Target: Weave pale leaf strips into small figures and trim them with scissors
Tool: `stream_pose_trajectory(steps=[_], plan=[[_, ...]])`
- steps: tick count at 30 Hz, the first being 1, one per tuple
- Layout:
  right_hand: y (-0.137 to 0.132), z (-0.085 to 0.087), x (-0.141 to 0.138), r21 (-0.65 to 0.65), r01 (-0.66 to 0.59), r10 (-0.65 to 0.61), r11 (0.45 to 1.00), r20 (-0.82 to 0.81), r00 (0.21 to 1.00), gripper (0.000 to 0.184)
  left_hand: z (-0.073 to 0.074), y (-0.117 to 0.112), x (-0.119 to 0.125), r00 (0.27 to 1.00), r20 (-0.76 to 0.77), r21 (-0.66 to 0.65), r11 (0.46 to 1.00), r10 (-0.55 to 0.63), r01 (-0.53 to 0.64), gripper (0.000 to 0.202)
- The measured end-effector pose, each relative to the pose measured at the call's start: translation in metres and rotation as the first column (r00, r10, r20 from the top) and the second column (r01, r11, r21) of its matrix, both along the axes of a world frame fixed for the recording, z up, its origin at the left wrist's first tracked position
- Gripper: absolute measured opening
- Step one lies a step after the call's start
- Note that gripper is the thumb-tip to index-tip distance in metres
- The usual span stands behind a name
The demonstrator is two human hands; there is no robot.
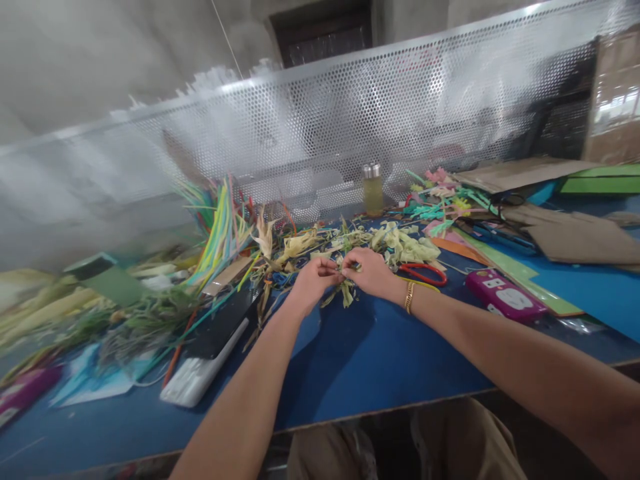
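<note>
Over the middle of the blue table (345,373), my left hand (314,285) and my right hand (373,272) meet with fingertips pinched together. Between them is a small bunch of pale green, dried-looking leaf strips (347,293), its ends hanging below my fingers. The part right at the fingertips is mostly hidden. Just behind my hands lies a heap of pale yellow-green husk-like leaves (400,241). Beside my right wrist, red-handled scissors (425,272) rest on the table.
A lidded bottle (373,190) stands near the perforated metal panel (320,133). Coloured pipe-cleaner-like stems (217,233), a black-and-white device (213,353) and blurred plant material lie left. A purple power strip (504,295), cardboard (585,233) and coloured sheets are right.
</note>
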State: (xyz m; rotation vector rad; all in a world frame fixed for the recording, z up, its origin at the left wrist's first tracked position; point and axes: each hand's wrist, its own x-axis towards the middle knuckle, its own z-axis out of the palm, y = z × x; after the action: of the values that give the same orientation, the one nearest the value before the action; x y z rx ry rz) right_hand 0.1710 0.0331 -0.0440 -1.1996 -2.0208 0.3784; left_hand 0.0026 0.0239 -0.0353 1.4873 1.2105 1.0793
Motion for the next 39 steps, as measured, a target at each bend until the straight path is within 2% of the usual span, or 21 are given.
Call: stream_pose_trajectory(steps=[3,8,13,17,21,28,32,36,39], plan=[[0.002,0.0,0.0,-0.014,0.008,-0.007,1.0,0.048,0.999,0.009,-0.001,0.001,0.002,1.0,-0.024,0.045,0.999,0.018,-0.017,0.035],[0.002,0.004,0.001,-0.028,0.033,-0.03,0.999,0.092,0.995,0.013,-0.002,0.003,0.002,0.982,-0.168,0.273,0.961,0.084,-0.036,0.024],[0.0,0.007,0.001,-0.045,0.035,-0.029,0.998,0.128,0.991,0.014,-0.002,0.001,-0.001,0.933,-0.336,0.453,0.891,0.126,0.043,0.019],[0.003,0.006,0.002,-0.071,0.043,-0.033,0.997,0.135,0.99,0.015,0.0,-0.001,-0.001,0.889,-0.436,0.519,0.846,0.141,0.121,0.021],[0.006,0.003,0.002,-0.101,0.029,-0.017,0.995,0.115,0.993,0.016,0.003,-0.002,-0.001,0.861,-0.484,0.531,0.835,0.156,0.147,0.02],[0.006,0.002,0.003,-0.063,0.003,0.002,0.998,0.082,0.997,0.015,0.002,-0.001,-0.003,0.833,-0.512,0.512,0.853,0.207,0.103,0.014],[0.006,0.001,0.003,-0.019,0.003,-0.002,1.0,0.059,0.998,0.013,0.0,0.003,-0.003,0.859,-0.496,0.438,0.892,0.131,0.116,0.011],[0.007,0.001,0.004,-0.002,-0.004,0.004,1.0,0.053,0.999,0.014,-0.004,0.006,-0.002,0.919,-0.393,0.333,0.934,0.016,0.126,0.013],[0.007,0.002,0.004,-0.001,-0.01,0.01,1.0,0.058,0.998,0.014,-0.007,0.006,-0.002,0.944,-0.326,0.284,0.947,-0.053,0.151,0.013]])
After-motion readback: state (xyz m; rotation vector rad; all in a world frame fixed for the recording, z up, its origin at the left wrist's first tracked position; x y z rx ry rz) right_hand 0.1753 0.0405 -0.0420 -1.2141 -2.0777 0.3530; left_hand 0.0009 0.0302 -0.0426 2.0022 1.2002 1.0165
